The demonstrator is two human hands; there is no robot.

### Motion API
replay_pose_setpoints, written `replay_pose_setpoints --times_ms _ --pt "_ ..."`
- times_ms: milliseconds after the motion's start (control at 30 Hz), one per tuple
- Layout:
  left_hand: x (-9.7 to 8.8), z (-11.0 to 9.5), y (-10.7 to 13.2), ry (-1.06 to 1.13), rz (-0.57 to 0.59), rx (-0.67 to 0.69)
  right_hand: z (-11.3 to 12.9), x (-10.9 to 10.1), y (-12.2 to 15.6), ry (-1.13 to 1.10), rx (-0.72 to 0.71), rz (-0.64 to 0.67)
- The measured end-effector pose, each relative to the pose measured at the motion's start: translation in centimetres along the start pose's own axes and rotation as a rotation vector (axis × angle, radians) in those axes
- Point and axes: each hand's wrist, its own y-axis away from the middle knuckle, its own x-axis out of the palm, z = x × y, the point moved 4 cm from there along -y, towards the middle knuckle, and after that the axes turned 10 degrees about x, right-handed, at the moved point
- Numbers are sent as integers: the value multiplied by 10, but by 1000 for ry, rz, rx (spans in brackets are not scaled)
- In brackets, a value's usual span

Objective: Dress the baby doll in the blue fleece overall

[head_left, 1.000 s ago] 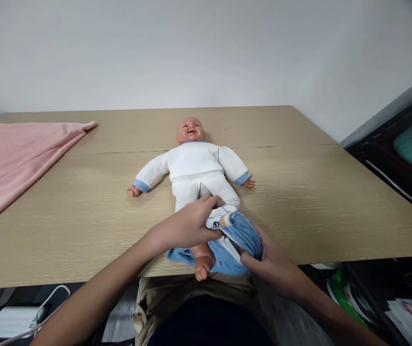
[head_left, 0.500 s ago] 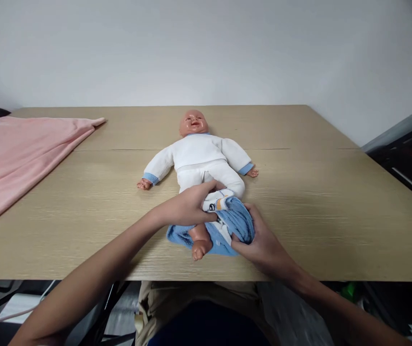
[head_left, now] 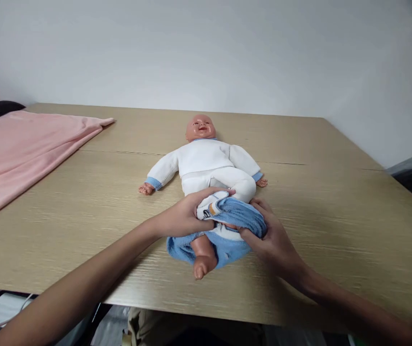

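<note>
"What does the head view show?"

"A doll (head_left: 206, 156) lies face-up on a table (head_left: 83, 250), a blue garment (head_left: 243, 214) bunched at its bent leg (head_left: 244, 184). The left hand (head_left: 182, 215), fingers half curled, pinches the garment's patterned edge; the right hand (head_left: 278, 245), thumb and fingers partly closed, grips the gathered far side."

"Which step is this?"

"Apparently, working the gathered opening around the doll's leg. The next move calls for keeping those folds spread, both grips firm."
</note>
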Motion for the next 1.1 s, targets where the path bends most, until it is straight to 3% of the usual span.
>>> replay_pose_setpoints --times_ms 167,433,567,900,1100 --pt "2 -4 3 1 -49 10 -5 -3 1 61 -93 81" --pt "6 2 5 30 -141 -25 -21 -8 8 82 -221 -42" --pt "5 1 3 3 -139 -22 -27 -8 8 32 -173 -116" --pt "0 -4 3 -123 -113 65 -23 -7 7 119 -404 -145" --pt "-3 1 5 -128 -78 29 -12 -10 8 200 -555 -248"
